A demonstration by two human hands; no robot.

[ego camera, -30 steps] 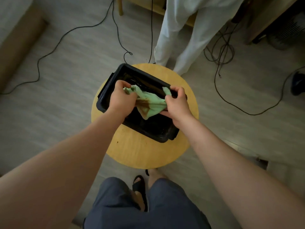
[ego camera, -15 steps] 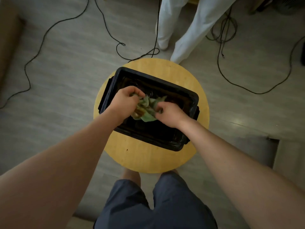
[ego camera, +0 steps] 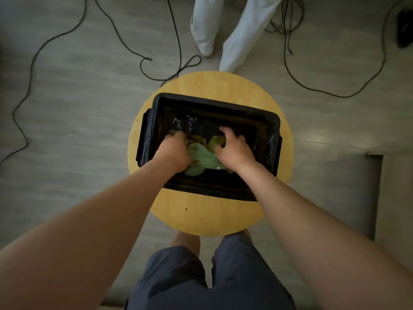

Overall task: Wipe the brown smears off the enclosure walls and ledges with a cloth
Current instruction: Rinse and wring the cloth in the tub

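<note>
Crumpled, brown-stained green cloth (ego camera: 202,156) is held bunched low inside the black rectangular plastic enclosure (ego camera: 214,103), between the two hands and closer to the near wall than to the far one; whether it lies flat on the bottom cannot be told. The left hand (ego camera: 173,151) is set on the cloth's left part; its fingers (ego camera: 176,136) are curled downward and closed round a fold, their tips being hidden in the fabric. The right hand (ego camera: 233,148) is set on the cloth's right part; its fingers (ego camera: 224,131) are bent and drawn together over the fabric, a tuft of cloth being gathered beneath them. Brown staining (ego camera: 196,138) is seen on the cloth's far edge, between the two hands; wet glints are seen on the dark inner surface beyond the left hand. The enclosure is placed on a round yellow wooden table (ego camera: 201,211), slightly turned; both forearms are reached in over its near rim. Dark blue shorts (ego camera: 201,276) are seen below the table; black cables (ego camera: 178,41) are strewn over the grey floor (ego camera: 78,108); a second person's white trousers (ego camera: 241,30) are seen beyond the table.
</note>
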